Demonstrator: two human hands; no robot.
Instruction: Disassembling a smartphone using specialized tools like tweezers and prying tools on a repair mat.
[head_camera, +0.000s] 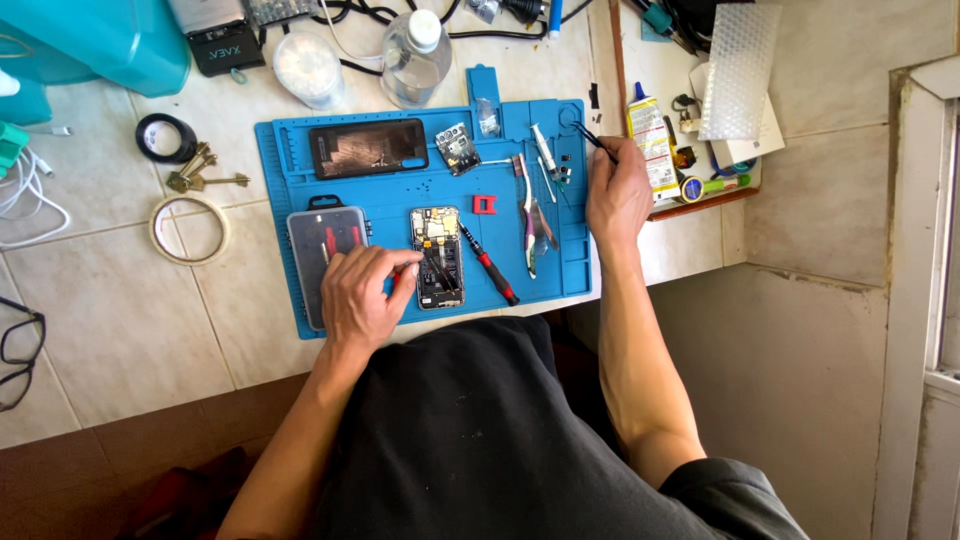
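Left hand (362, 298): palm down, fingers curled, fingertips pointing right.
Right hand (617, 192): reached forward, fingers pinched shut at the top.
Forearms: both bare, spread apart, angled away from the body.

Two phones (437, 257) (368, 148), two tape rolls (189, 229) (165, 137)
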